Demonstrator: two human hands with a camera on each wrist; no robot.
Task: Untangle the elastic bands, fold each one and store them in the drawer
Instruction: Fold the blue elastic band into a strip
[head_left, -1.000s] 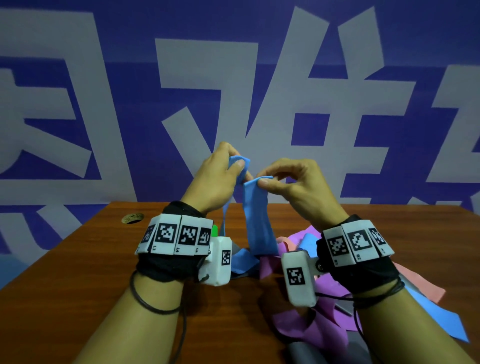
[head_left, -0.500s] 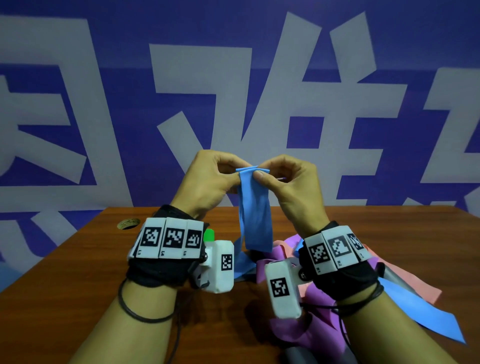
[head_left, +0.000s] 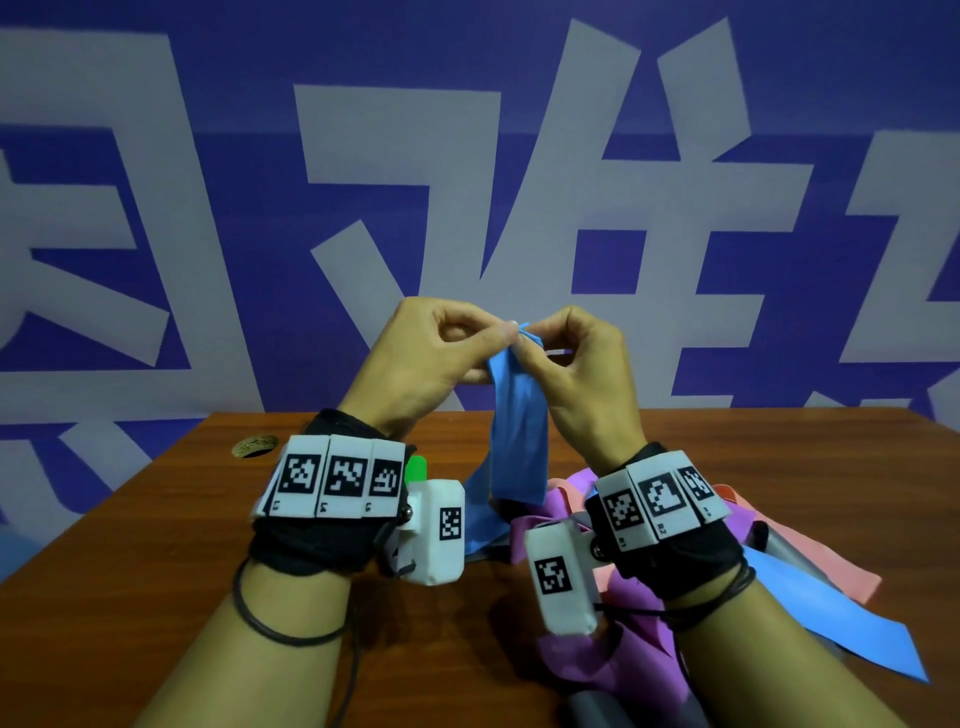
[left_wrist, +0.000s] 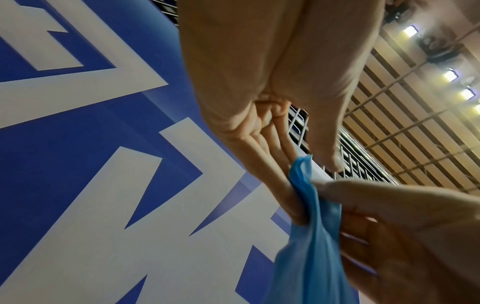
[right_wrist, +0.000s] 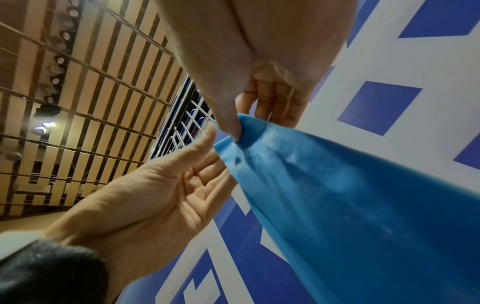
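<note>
Two hands raised above the table (head_left: 156, 545), meeting at one pinch point. Left hand (head_left: 421, 358): thumb and fingertips closed on the top edge of the blue elastic band (head_left: 519, 431); in the left wrist view the band bunched against the fingers (left_wrist: 272, 170). Right hand (head_left: 582, 374): thumb and index finger pinching the same top edge just beside the left grip, thumb tip pressed into the band in the right wrist view. Below the grip: band hanging doubled, lower end reaching the tangled pile. Below and right of the grip: purple band (head_left: 597, 670), pink band (head_left: 826, 566) and a second blue strip (head_left: 841, 629) lying on the table. Beyond the grip: blue wall (head_left: 779, 78) with large white characters.
</note>
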